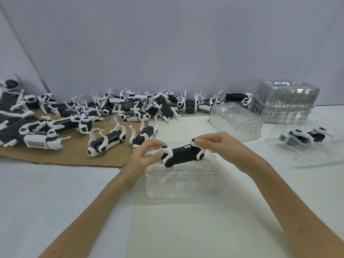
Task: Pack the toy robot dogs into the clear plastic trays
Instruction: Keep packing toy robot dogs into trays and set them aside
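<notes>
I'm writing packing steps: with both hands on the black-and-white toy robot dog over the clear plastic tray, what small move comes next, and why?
Probably ease it straight down. The left hand and right hand pinch the black-and-white toy robot dog at its ends; its legs reach into the clear plastic tray, but its body looks not yet seated.

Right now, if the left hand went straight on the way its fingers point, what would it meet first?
The toy dog, which it already holds at one end. The left hand points rightward along it, seemingly toward the right hand at the other end.
</notes>
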